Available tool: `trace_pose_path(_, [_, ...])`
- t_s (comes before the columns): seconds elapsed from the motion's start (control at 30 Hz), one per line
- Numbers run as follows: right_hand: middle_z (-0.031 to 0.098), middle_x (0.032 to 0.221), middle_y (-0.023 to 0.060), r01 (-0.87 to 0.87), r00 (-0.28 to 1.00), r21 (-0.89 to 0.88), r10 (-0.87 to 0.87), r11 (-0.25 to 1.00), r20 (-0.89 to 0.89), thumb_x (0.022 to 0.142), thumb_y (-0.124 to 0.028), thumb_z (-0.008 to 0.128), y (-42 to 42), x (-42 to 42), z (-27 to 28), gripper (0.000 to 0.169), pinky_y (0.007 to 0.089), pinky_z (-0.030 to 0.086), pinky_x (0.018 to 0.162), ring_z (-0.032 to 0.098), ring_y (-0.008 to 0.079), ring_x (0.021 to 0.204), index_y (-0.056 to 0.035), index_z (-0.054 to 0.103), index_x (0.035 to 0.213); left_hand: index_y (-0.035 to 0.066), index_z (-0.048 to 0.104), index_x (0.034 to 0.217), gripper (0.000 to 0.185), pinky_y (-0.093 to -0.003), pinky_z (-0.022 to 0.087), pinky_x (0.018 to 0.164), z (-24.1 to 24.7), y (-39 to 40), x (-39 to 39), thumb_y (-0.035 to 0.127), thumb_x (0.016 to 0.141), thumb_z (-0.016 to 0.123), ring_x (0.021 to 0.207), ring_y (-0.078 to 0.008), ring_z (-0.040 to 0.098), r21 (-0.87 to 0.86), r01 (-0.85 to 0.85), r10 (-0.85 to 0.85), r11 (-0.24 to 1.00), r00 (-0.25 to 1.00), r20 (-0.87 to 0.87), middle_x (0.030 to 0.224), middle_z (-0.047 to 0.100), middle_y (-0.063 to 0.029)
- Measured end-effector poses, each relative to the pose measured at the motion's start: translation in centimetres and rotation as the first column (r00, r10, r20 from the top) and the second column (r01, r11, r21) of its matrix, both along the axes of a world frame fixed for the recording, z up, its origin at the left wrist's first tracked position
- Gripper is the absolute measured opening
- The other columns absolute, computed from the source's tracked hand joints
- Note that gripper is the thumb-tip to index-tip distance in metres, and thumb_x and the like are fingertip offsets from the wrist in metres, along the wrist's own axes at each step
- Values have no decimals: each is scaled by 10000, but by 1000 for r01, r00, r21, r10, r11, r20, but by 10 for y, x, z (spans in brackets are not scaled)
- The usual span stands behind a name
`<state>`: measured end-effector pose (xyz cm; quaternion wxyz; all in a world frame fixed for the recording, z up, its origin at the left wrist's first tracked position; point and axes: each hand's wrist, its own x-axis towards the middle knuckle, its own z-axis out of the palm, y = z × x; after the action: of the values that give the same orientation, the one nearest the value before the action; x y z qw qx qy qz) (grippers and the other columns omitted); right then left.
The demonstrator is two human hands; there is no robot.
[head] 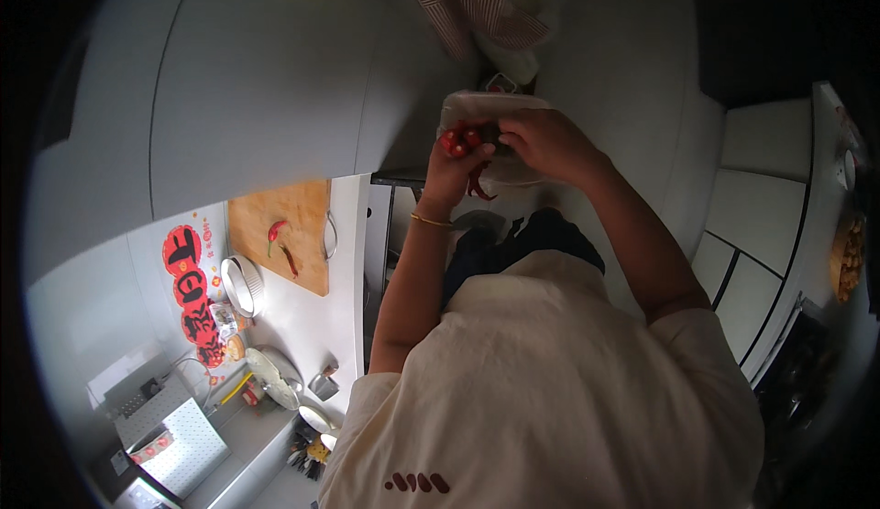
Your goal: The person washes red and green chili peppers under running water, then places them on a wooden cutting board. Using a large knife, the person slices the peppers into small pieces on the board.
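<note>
My left hand [450, 175] is closed around a bunch of red chili peppers [462, 141], and their cut or stemless ends face up. One thin pepper [476, 182] hangs below the fist. Close beside it, with fingers bent, is my right hand [550, 141]. Its fingertips meet the shadowed side of the bunch, and whether they pinch anything is hidden. Both hands are over a pale bin [498, 100], which seems to have a plastic liner. A gold bracelet [432, 221] circles my left wrist.
On the counter to the left, a wooden cutting board [254, 217] carries a red chili pepper [276, 230] and a thinner one [289, 261]. A white ribbed bowl [256, 285], a glass lid [275, 378] and a cleaver-like blade [324, 384] are nearby. Striped cloth [474, 0] hangs ahead.
</note>
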<state>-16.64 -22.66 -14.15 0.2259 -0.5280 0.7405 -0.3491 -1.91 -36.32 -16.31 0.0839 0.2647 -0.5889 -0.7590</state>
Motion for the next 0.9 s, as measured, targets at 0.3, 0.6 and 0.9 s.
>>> trace_pose_path(0.3, [649,861,164,111,991,-96,-103,989,85,885,-147,596,9,-4,-34,121,440,504,704,642,349,801,-27,584,887,22,577,1203,392,-230,508,708,-30,23,-14,9,829,694,796,-86,585,-237,-138,152,962,988,40,938,634,-15])
trace_pose_path(0.6, [653,913,134,98,945,-126,-52,987,324,883,-106,627,8,-12,-49,155,387,530,749,666,269,836,-43,603,1022,21,559,1199,359,-254,504,739,-31,16,-5,19,855,661,847,-115,592,129,-199,199,971,980,12,970,616,-21])
trace_pose_path(0.9, [604,1217,130,75,969,-250,-11,965,247,885,-119,656,-5,7,-57,374,348,507,922,607,266,1112,-87,591,1252,78,563,1168,333,-261,481,688,-38,13,22,53,857,682,798,-110,573,387,-309,323,868,946,31,928,594,3])
